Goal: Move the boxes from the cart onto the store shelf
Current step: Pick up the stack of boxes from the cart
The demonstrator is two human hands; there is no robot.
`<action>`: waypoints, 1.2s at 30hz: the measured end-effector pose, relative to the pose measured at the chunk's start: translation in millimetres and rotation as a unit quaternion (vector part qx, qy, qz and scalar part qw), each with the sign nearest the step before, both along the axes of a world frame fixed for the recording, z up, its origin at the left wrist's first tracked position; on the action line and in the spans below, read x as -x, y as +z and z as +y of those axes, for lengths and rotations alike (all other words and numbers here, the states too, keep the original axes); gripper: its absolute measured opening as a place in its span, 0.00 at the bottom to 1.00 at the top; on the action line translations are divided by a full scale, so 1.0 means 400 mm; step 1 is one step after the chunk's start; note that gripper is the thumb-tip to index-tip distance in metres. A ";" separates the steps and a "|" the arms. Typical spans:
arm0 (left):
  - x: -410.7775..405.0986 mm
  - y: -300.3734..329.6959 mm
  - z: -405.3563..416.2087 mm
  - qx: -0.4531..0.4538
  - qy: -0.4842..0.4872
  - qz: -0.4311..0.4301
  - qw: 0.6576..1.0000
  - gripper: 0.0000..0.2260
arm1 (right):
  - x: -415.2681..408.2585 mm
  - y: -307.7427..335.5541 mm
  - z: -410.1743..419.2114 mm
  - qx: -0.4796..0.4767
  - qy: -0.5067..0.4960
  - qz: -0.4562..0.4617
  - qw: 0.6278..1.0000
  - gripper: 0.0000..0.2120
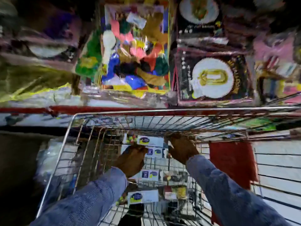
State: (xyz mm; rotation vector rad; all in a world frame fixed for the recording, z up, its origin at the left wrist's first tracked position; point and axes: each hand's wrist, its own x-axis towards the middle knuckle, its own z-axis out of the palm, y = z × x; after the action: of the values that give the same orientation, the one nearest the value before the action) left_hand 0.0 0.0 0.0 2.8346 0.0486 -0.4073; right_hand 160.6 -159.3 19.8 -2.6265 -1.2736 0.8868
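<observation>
Head view looks down into a wire shopping cart [68,144] pushed up against a store shelf [104,110] with a red front edge. Both arms, in blue denim sleeves [91,198], reach into the basket. The left hand [130,160] rests at the left end of a white box [150,141] with a dark blue and yellow logo, lying near the far end of the cart; its fingers curl toward the box, but blur hides whether the grip has closed on it. The right hand [181,148] is at the right end of the same box, fingers bent down over it; how firm that grip is I cannot tell either. Just below lies a second white box [155,152], partly hidden between the hands. A third box [150,174] sits nearer the person, and a fourth box [143,196] closer still. All four are inside the cart. A red flap [231,162] hangs on the cart's right side. On the shelf above stand a colourful package [135,51] and a dark box with a white round picture [213,77], both heavily smeared.
</observation>
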 end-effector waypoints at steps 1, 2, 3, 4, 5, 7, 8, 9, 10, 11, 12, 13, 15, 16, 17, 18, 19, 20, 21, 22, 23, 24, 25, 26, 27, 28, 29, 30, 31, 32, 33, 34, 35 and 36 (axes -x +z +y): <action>-0.008 -0.028 0.002 -0.014 0.001 -0.005 1.000 0.27 | -0.006 -0.044 0.009 -0.023 0.002 0.019 1.000 0.19; -0.007 -0.053 0.004 -0.012 0.009 0.008 1.000 0.29 | -0.011 -0.076 0.016 -0.041 0.007 0.024 0.999 0.18; -0.004 -0.075 0.006 -0.015 0.006 0.023 1.000 0.30 | -0.019 -0.107 0.022 -0.031 0.013 0.026 0.999 0.19; 0.001 -0.095 0.010 -0.028 0.011 0.021 0.999 0.30 | -0.023 -0.125 0.034 -0.011 0.009 0.034 0.999 0.22; 0.009 -0.114 0.010 -0.037 -0.003 0.031 0.999 0.30 | -0.026 -0.157 0.038 0.001 0.020 0.036 0.999 0.24; 0.024 -0.139 0.008 -0.052 -0.022 0.051 0.997 0.31 | -0.026 -0.205 0.045 0.018 0.044 0.041 0.998 0.28; 0.025 -0.136 0.008 -0.058 -0.022 0.060 0.996 0.32 | -0.028 -0.211 0.046 0.026 0.055 0.035 0.998 0.29; 0.026 -0.138 0.010 -0.063 -0.022 0.065 0.996 0.32 | -0.033 -0.221 0.046 0.023 0.064 0.034 0.997 0.29; 0.023 -0.142 0.013 -0.062 -0.017 0.073 0.995 0.32 | -0.040 -0.228 0.050 0.024 0.071 0.036 0.997 0.30; 0.019 -0.147 0.014 -0.065 -0.012 0.078 0.995 0.32 | -0.046 -0.235 0.050 0.022 0.079 0.037 0.996 0.30; 0.013 -0.151 0.014 -0.069 -0.013 0.079 0.994 0.32 | -0.053 -0.236 0.051 0.028 0.084 0.041 0.995 0.30; 0.007 -0.155 0.014 -0.077 -0.017 0.080 0.994 0.32 | -0.062 -0.240 0.052 0.032 0.097 0.036 0.994 0.30; -0.006 -0.159 0.014 -0.085 -0.012 0.077 0.993 0.31 | -0.078 -0.238 0.057 0.041 0.125 0.017 0.991 0.30; -0.013 -0.162 0.014 -0.089 -0.007 0.071 0.993 0.30 | -0.082 -0.238 0.059 0.046 0.135 0.006 0.990 0.31; -0.022 -0.161 0.013 -0.095 -0.008 0.073 0.993 0.28 | -0.083 -0.240 0.063 0.055 0.146 -0.007 0.988 0.32; -0.028 -0.162 0.012 -0.102 -0.013 0.074 0.992 0.27 | -0.081 -0.237 0.067 0.066 0.154 -0.017 0.986 0.32; -0.036 -0.159 0.009 -0.108 -0.017 0.074 0.991 0.26 | -0.078 -0.236 0.069 0.069 0.157 -0.028 0.985 0.32; -0.042 -0.156 0.006 -0.106 -0.014 0.071 0.992 0.25 | -0.076 -0.236 0.069 0.071 0.155 -0.034 0.985 0.32; -0.046 -0.154 0.006 -0.098 -0.011 0.074 0.992 0.26 | -0.071 -0.234 0.067 0.061 0.151 -0.046 0.986 0.32; -0.048 -0.153 0.005 -0.084 -0.006 0.072 0.994 0.26 | -0.068 -0.227 0.065 0.057 0.146 -0.053 0.986 0.33; -0.046 -0.153 0.006 -0.064 0.000 0.069 0.996 0.26 | -0.065 -0.216 0.062 0.048 0.139 -0.059 0.987 0.33; -0.040 -0.148 0.006 -0.045 0.006 0.064 0.997 0.27 | -0.061 -0.198 0.060 0.044 0.129 -0.062 0.989 0.33; -0.034 -0.136 0.004 -0.033 0.010 0.056 0.998 0.28 | -0.058 -0.179 0.055 0.032 0.124 -0.074 0.989 0.32; -0.028 -0.119 0.002 -0.024 0.008 0.050 0.998 0.30 | -0.052 -0.154 0.052 0.020 0.123 -0.087 0.988 0.32; -0.019 -0.102 0.001 -0.018 0.002 0.044 0.999 0.32 | -0.045 -0.134 0.048 0.007 0.122 -0.097 0.988 0.31; -0.010 -0.078 -0.001 -0.011 -0.004 0.032 0.999 0.33 | -0.039 -0.108 0.044 -0.004 0.122 -0.100 0.988 0.30; -0.002 -0.047 -0.003 -0.007 -0.012 0.013 1.000 0.33 | -0.036 -0.077 0.040 -0.018 0.121 -0.106 0.987 0.29; 0.008 -0.012 -0.006 -0.006 -0.019 -0.003 1.000 0.34 | -0.033 -0.045 0.035 -0.032 0.121 -0.116 0.985 0.29; 0.019 0.023 -0.009 0.001 -0.025 -0.009 1.000 0.34 | -0.030 -0.014 0.032 -0.042 0.123 -0.124 0.984 0.28; 0.032 0.068 -0.013 0.005 -0.026 -0.017 1.000 0.34 | -0.025 0.025 0.026 -0.051 0.129 -0.129 0.982 0.27; 0.044 0.117 -0.015 0.007 -0.024 -0.027 0.999 0.34 | -0.022 0.077 0.021 -0.068 0.137 -0.140 0.978 0.26; 0.054 0.153 -0.013 0.008 -0.018 -0.035 0.999 0.33 | -0.020 0.120 0.020 -0.086 0.144 -0.145 0.975 0.25; 0.061 0.191 -0.007 0.010 -0.012 -0.037 0.999 0.34 | -0.019 0.164 0.021 -0.101 0.154 -0.144 0.972 0.24; 0.069 0.232 -0.002 0.009 -0.005 -0.047 0.999 0.34 | -0.015 0.207 0.020 -0.118 0.165 -0.146 0.968 0.23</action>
State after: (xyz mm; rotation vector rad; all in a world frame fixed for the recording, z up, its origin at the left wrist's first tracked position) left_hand -27.4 -1.0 92.7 2.8328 0.0118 -0.2761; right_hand 166.8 -151.3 102.8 -2.4601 -1.8014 0.3489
